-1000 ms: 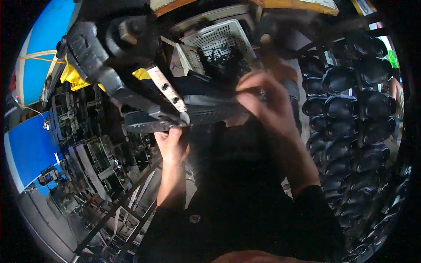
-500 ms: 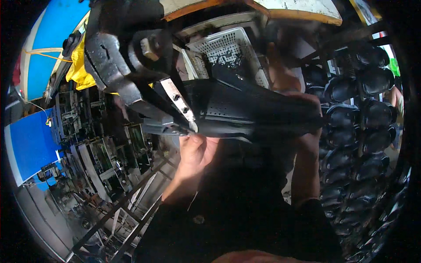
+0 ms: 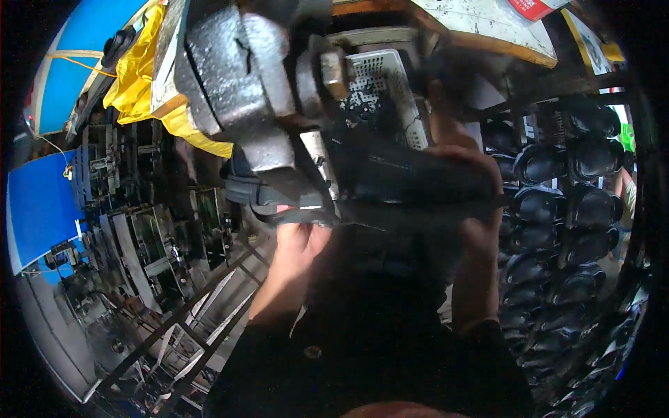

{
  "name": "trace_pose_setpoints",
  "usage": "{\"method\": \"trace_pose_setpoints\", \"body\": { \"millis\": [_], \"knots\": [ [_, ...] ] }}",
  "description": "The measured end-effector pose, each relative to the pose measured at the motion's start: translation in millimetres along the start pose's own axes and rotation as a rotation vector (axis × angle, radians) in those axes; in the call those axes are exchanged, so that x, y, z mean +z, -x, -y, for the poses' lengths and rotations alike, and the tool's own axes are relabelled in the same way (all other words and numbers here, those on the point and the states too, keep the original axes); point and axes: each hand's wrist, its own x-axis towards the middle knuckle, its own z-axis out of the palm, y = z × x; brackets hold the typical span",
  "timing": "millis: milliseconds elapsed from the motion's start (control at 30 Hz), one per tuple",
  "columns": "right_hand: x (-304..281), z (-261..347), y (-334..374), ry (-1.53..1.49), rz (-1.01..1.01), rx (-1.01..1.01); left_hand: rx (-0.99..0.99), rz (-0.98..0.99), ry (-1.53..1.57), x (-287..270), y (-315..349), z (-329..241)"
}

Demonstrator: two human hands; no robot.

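A black shoe (image 3: 411, 182) lies sideways under the dark metal machine head (image 3: 244, 83). A light metal bar (image 3: 320, 164) with screws comes down from the machine to the shoe's lower edge, where a thin dark strip runs along. My left hand (image 3: 300, 240) grips the shoe's left part from below, and most of its fingers are hidden behind the shoe. Around the shoe's right end my right hand (image 3: 486, 174) is closed, partly in shadow. The machine covers some of the shoe's left half.
Behind the shoe stands a white plastic basket (image 3: 404, 90) with black scraps in it. Racks of black shoes (image 3: 536, 209) fill the right side. At far left are a yellow cloth (image 3: 143, 76), blue panels (image 3: 42, 209) and metal racks (image 3: 139, 244). A worn white tabletop (image 3: 481, 24) is beyond.
The shoe has turned and shifted under the machine, so more of its left end shows past the bar. My view has moved, and the machine now looks larger and farther right.
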Motion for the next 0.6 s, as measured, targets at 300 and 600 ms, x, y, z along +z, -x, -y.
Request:
{"method": "trace_pose_setpoints", "body": {
  "millis": [300, 600],
  "knots": [
    [13, 2, -11, -0.032, 0.033, 0.057, 0.012, 0.052, 0.016, 18, -9, -12],
    [29, -5, -23, 0.130, 0.203, -0.109, 0.006, 0.023, 0.079, 16, -15, -18]
  ]
}}
